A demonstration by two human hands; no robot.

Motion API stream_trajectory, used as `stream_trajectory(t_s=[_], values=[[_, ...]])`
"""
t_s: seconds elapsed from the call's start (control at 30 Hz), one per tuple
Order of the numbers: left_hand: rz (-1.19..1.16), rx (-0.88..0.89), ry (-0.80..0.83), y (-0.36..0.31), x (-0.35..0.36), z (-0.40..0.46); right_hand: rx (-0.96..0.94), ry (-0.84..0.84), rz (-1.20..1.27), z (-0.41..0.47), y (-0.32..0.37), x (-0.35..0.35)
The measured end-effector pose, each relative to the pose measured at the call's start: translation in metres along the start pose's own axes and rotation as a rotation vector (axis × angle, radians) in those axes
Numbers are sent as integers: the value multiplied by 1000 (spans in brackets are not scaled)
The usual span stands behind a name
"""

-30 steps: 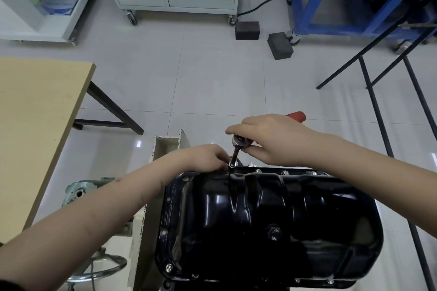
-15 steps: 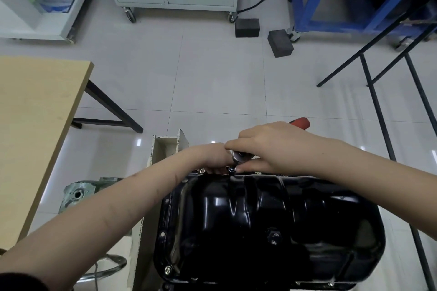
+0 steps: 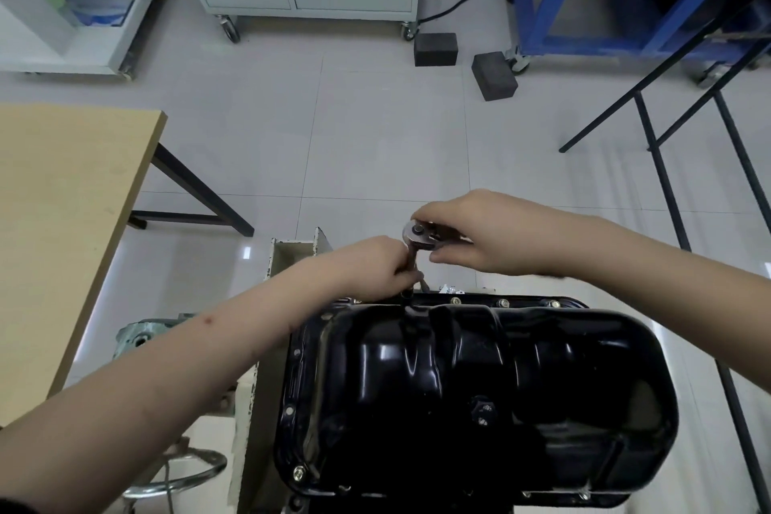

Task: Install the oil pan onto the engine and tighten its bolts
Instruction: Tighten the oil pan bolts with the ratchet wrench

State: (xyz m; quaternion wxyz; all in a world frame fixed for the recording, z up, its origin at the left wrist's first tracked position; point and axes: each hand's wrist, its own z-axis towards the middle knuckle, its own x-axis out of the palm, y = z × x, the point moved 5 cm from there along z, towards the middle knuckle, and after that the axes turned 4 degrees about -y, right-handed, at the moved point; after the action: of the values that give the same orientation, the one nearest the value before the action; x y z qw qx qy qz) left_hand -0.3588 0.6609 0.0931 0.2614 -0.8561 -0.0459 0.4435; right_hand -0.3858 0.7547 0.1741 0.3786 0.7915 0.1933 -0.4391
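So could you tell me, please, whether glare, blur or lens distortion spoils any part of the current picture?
Head view: bright glare streaks on the glossy oil pan and small reflections on the floor tiles; slight motion blur along the right hand and wrist, the ratchet head staying readable; the left hand is fairly sharp; wide-angle bending shows in the black frame at right.

Oil pan: glossy black pressed steel, ribbed, sump upward, seated on the engine. Flange bolts: brass-coloured heads along the far edge, more at the near corners. Ratchet: chrome head atop a dark extension standing on the far flange.
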Motion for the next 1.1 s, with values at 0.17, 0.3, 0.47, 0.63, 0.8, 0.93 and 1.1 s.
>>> stream_trajectory(t_s=[0.17, 0.3, 0.47, 0.63, 0.8, 0.93, 1.1], values=[[0, 62, 120, -9, 5, -2, -202, -2, -289, -1, 12, 1], [-8, 9, -9, -8, 2, -2, -95, -27, -357, 0, 5, -1], [-23, 12, -134, -9, -7, -6, 39, -124, -381, 0, 1, -1], [-38, 60, 61, -11, -3, -6, -167, -80, -334, 0, 11, -1], [-91, 8, -26, -8, -11, -6, -47, -115, -412, 5, 5, -4], [-60, 14, -165, -11, -16, -10, 73, -125, -420, 2, 0, -1], [-49, 70, -31, -13, -18, -7, -99, -71, -314, 4, 4, -4]])
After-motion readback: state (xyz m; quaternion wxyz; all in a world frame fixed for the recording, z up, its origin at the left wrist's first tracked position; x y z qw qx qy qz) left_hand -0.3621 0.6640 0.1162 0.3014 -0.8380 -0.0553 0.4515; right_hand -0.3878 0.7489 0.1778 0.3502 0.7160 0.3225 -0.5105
